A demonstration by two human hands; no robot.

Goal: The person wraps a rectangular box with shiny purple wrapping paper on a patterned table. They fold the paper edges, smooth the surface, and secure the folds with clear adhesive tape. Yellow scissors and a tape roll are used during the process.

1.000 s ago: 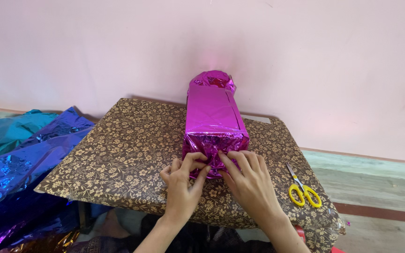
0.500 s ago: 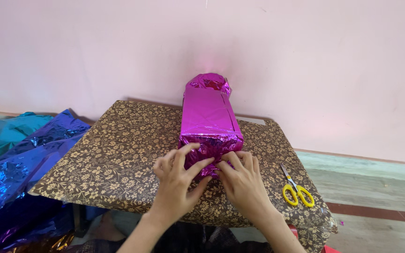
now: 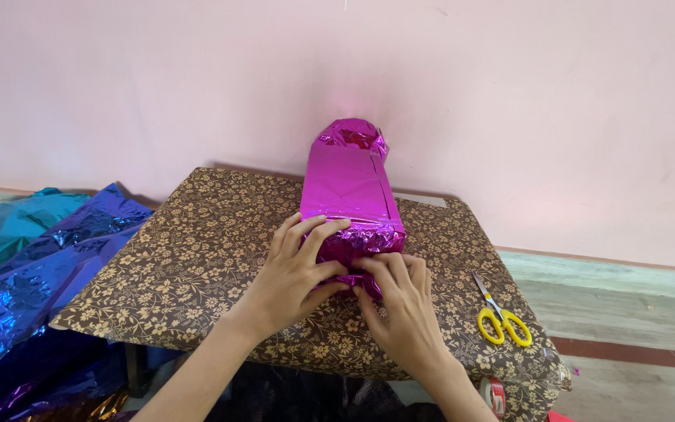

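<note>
A long box wrapped in shiny magenta foil lies on a low table covered with a brown floral cloth, its far end crumpled near the pink wall. My left hand presses flat against the near left corner of the box, fingers spread over the foil. My right hand pinches and folds the loose foil at the near end, low against the tabletop.
Yellow-handled scissors lie on the table's right side. Blue and teal foil sheets are heaped at the left. A tape roll shows by the table's near right edge. Bare floor lies to the right.
My left hand has moved up from the foil's lower fold onto the near left corner of the box. The right hand stays at the fold, pressing lower.
</note>
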